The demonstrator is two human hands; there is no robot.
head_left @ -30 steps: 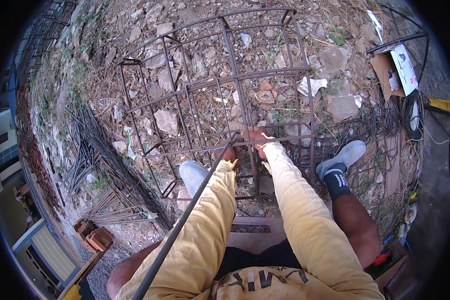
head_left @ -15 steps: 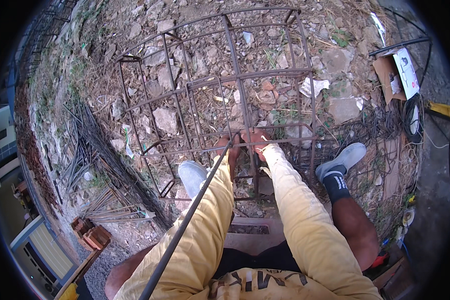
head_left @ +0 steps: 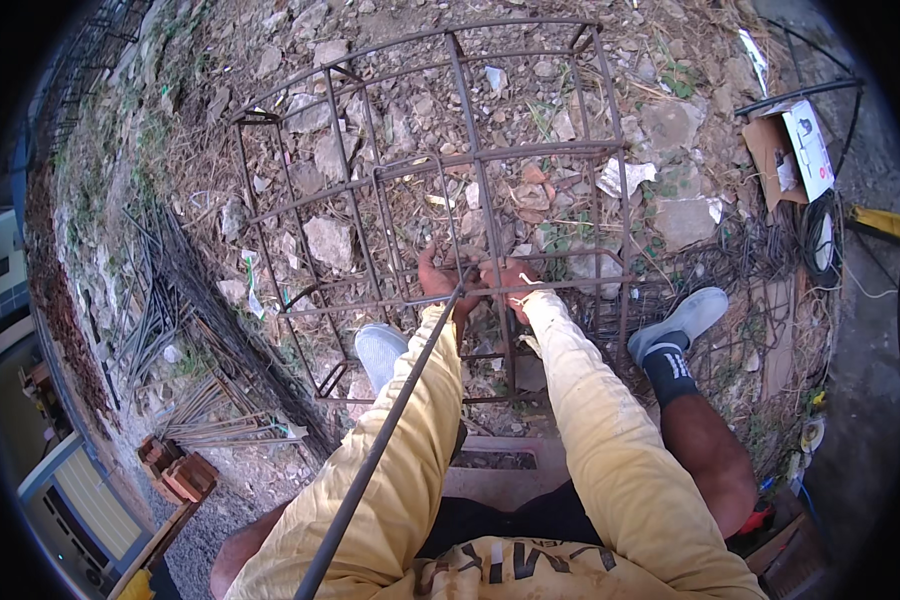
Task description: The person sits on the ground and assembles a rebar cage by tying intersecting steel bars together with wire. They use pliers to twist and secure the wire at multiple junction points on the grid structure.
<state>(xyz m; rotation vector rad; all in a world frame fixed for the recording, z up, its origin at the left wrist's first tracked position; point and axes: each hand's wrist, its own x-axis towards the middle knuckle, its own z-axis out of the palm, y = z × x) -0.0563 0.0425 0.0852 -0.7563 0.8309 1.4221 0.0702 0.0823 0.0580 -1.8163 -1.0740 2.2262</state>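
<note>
A rusty rebar cage (head_left: 475, 155) lies in front of me, its bars crossing over rubble. Both hands are at its near side, where a lengthwise bar meets a crossing bar. My left hand (head_left: 440, 280) is beside the joint, fingers apart, with one finger raised away from the others. Close against the joint, my right hand (head_left: 510, 277) has its fingers curled together; what they hold is too small to make out. A long dark steel rod (head_left: 375, 450) runs from the joint back over my left forearm to the lower edge.
Bundles of thin rods (head_left: 175, 300) lie at left, above red bricks (head_left: 178, 470). An opened cardboard box (head_left: 810, 150) and a black cable coil (head_left: 823, 240) are at right. My grey shoes (head_left: 380, 352) stand on either side of the cage's near part. Broken stones (head_left: 330, 242) cover the ground.
My left hand has shifted slightly left and its fingers have spread from the joint. My right hand remains at the joint, and the cage has hardly moved.
</note>
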